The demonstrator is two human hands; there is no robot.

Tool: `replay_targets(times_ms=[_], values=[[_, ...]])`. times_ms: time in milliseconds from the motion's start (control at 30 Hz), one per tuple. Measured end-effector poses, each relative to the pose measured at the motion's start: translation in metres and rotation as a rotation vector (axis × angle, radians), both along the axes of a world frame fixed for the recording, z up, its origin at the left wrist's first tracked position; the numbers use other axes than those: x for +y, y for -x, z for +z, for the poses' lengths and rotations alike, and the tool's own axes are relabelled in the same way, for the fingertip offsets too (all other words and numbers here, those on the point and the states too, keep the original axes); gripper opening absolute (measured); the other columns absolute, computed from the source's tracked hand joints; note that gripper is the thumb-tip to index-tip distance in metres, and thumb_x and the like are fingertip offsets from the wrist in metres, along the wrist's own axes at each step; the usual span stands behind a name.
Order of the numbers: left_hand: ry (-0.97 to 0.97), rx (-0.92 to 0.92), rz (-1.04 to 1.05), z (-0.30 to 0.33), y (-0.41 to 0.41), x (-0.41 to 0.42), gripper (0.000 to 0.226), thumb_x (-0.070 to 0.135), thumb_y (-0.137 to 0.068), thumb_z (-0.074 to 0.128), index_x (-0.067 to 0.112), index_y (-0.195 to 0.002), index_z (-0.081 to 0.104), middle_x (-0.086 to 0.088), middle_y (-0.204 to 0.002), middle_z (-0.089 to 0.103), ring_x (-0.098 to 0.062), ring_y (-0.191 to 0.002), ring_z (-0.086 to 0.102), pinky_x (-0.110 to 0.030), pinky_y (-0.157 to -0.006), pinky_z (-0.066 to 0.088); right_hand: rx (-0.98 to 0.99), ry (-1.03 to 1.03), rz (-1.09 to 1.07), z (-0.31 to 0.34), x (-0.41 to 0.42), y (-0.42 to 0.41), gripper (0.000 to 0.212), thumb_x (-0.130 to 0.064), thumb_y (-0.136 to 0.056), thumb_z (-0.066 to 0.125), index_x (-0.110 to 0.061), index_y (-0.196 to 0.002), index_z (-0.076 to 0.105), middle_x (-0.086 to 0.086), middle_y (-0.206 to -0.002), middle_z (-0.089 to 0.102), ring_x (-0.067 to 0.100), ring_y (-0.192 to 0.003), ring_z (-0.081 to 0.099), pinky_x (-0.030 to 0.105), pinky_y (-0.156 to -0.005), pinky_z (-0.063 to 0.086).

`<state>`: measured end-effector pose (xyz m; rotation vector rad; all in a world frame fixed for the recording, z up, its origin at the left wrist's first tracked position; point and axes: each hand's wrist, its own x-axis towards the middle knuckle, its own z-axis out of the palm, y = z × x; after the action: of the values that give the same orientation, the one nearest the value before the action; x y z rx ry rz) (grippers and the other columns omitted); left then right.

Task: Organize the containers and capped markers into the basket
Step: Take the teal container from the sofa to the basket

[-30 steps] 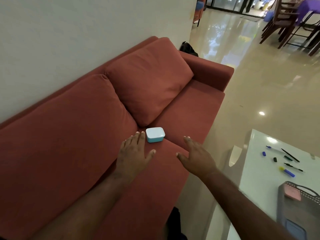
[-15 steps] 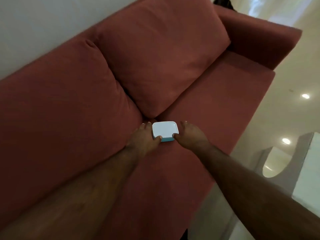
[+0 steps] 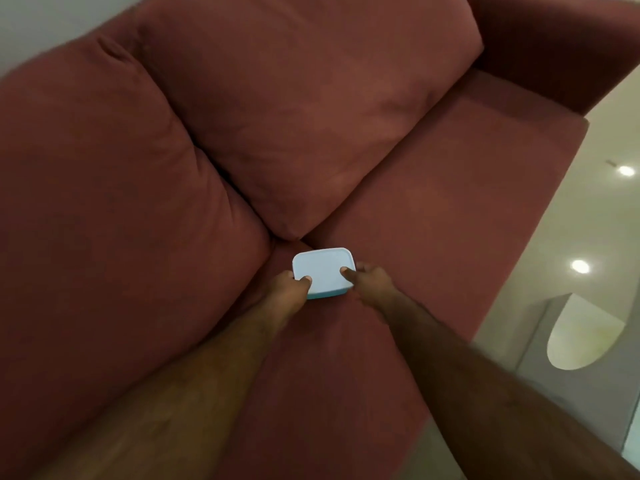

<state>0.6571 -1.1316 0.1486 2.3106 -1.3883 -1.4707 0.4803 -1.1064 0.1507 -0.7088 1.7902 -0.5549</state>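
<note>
Both hands now clamp the container on the sofa

Head view: a second ago the hands hovered apart, short of it; now the left hand [image 3: 289, 284] and right hand [image 3: 367, 280] grip the container [image 3: 322, 270] from either side, thumbs on its white lid. It sits on the sofa [image 3: 433, 202] seat, near the cushion crease. Grasp looks made, so lifting seems next; the basket is out of view.
</note>
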Motion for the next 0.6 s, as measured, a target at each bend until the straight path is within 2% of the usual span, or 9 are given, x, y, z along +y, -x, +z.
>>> replay_targets(times_ms=[67, 167, 233, 333, 400, 500, 600], values=[[0.000, -0.003, 0.044, -0.006, 0.000, 0.000, 0.057, 0.049, -0.073, 0.055, 0.009, -0.112, 0.062, -0.020, -0.108, 0.068, -0.037, -0.098, 0.068, -0.048, -0.087, 0.057, 0.033, 0.010, 0.016, 0.000, 0.003, -0.001, 0.037, -0.028, -0.092, 0.065, -0.009, -0.124, 0.065, 0.006, -0.109, 0.071, 0.024, -0.092, 0.067, 0.036, -0.081, 0.054], [0.008, 0.017, 0.111, -0.002, -0.001, 0.006, 0.025, 0.039, -0.082, 0.062, 0.017, -0.095, 0.061, -0.013, -0.101, 0.069, -0.032, -0.093, 0.069, -0.048, -0.085, 0.058, 0.060, -0.011, 0.039, 0.001, 0.013, -0.004, 0.037, -0.024, -0.091, 0.067, -0.007, -0.124, 0.066, 0.009, -0.113, 0.072, 0.023, -0.097, 0.068, 0.036, -0.089, 0.054], [0.032, 0.044, 0.156, 0.006, 0.001, 0.013, 0.017, 0.037, -0.084, 0.063, 0.022, -0.084, 0.055, -0.011, -0.098, 0.069, -0.031, -0.091, 0.069, -0.049, -0.084, 0.058, 0.071, -0.004, 0.020, 0.009, 0.023, -0.005, 0.036, -0.020, -0.091, 0.066, -0.007, -0.124, 0.066, 0.008, -0.116, 0.071, 0.017, -0.092, 0.064, 0.028, -0.082, 0.050], [0.065, 0.097, 0.232, 0.042, 0.007, 0.021, 0.016, 0.034, -0.089, 0.063, 0.022, -0.084, 0.055, -0.007, -0.094, 0.066, -0.029, -0.087, 0.068, -0.048, -0.080, 0.060, 0.096, 0.052, -0.009, 0.031, 0.034, -0.003, 0.034, -0.020, -0.091, 0.065, -0.008, -0.122, 0.066, 0.005, -0.112, 0.070, 0.012, -0.087, 0.059, 0.022, -0.074, 0.042], [0.107, 0.123, 0.242, 0.070, 0.010, 0.022, 0.017, 0.033, -0.089, 0.062, 0.020, -0.083, 0.055, -0.005, -0.087, 0.065, -0.027, -0.080, 0.066, -0.045, -0.077, 0.060, 0.104, 0.087, -0.066, 0.054, 0.036, -0.002, 0.033, -0.021, -0.090, 0.067, -0.007, -0.119, 0.067, 0.000, -0.103, 0.068, 0.015, -0.087, 0.061, 0.026, -0.077, 0.046], [0.213, 0.169, 0.213, 0.123, 0.007, 0.028, 0.023, 0.035, -0.087, 0.063, 0.019, -0.078, 0.049, -0.003, -0.078, 0.061, -0.023, -0.069, 0.058, -0.038, -0.070, 0.052, 0.057, 0.134, -0.178, 0.103, 0.042, -0.004, 0.026, -0.026, -0.085, 0.072, -0.015, -0.108, 0.064, 0.000, -0.102, 0.070, 0.022, -0.090, 0.069, 0.043, -0.083, 0.057], [0.301, 0.234, 0.201, 0.179, 0.000, 0.040, 0.024, 0.033, -0.090, 0.062, 0.016, -0.081, 0.047, 0.001, -0.075, 0.054, -0.015, -0.066, 0.049, -0.031, -0.059, 0.039, 0.004, 0.202, -0.222, 0.156, 0.056, -0.008, 0.018, -0.027, -0.082, 0.074, -0.019, -0.093, 0.062, 0.006, -0.095, 0.071, 0.030, -0.084, 0.072, 0.054, -0.073, 0.060]])
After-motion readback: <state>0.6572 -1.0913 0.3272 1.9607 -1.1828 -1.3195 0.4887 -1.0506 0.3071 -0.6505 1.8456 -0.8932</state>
